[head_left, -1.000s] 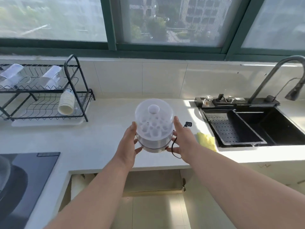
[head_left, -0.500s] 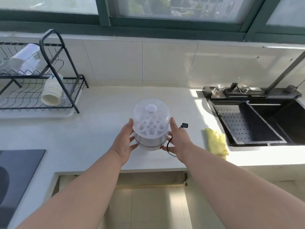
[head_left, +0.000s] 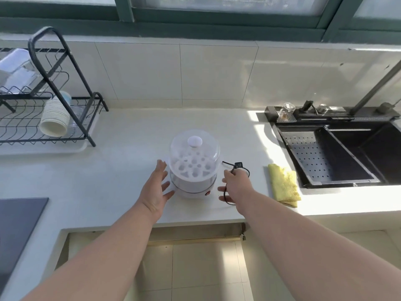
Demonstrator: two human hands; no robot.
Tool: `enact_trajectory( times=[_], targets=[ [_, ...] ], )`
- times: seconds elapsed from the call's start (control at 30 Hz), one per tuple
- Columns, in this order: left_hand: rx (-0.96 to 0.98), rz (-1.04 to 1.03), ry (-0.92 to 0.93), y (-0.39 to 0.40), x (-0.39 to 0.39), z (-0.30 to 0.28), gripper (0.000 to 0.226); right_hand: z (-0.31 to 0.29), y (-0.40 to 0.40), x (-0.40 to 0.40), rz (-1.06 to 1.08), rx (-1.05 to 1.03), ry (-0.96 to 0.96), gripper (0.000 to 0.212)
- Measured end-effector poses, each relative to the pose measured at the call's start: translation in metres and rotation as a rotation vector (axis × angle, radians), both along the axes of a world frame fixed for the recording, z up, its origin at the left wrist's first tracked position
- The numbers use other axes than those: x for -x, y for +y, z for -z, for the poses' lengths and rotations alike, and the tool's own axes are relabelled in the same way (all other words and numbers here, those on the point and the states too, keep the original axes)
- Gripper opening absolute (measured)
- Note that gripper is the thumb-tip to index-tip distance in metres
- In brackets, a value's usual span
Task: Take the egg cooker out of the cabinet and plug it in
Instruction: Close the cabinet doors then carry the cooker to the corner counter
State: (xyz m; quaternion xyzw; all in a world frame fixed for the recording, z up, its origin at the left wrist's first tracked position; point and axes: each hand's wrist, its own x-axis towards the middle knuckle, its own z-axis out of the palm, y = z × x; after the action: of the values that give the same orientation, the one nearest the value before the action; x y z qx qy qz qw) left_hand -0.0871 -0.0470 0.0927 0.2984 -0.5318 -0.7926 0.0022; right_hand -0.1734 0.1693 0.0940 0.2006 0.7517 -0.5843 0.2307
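The egg cooker (head_left: 194,170), white with a clear domed lid and a red switch, stands on the white countertop (head_left: 121,170) near its front edge. My left hand (head_left: 157,189) is open just left of the cooker's base, fingers spread and slightly off it. My right hand (head_left: 235,184) is just right of the cooker with the black power cord (head_left: 225,195) running through its fingers. The black plug (head_left: 238,165) sticks out just beyond that hand, above the counter. No wall socket is in view.
A folded yellow cloth (head_left: 283,184) lies right of my right hand, beside the black sink (head_left: 338,157). A black dish rack (head_left: 50,101) holding cups stands at the back left. A dark cooktop (head_left: 15,224) is at the near left. Below the counter is an open cabinet space (head_left: 195,233).
The cooker went from held above the counter to standing on it. Both hands have let go of its body and drawn slightly apart; the cord stays with my right hand.
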Motion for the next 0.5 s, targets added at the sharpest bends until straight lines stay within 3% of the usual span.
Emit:
enact_trajectory(
  times=[0.07,0.2,0.5],
  targets=[
    [0.007,-0.023,-0.02,0.0,-0.005,-0.002,0.105,0.005,0.013,0.001,-0.166,-0.296,0.063,0.021],
    [0.0,-0.084,-0.03,-0.004,-0.017,0.001,0.1,0.02,0.03,0.001,-0.483,-0.764,0.211,0.035],
    [0.008,-0.106,-0.074,-0.011,-0.042,0.016,0.08,0.041,0.042,-0.009,-0.572,-0.86,0.257,0.018]
  ],
)
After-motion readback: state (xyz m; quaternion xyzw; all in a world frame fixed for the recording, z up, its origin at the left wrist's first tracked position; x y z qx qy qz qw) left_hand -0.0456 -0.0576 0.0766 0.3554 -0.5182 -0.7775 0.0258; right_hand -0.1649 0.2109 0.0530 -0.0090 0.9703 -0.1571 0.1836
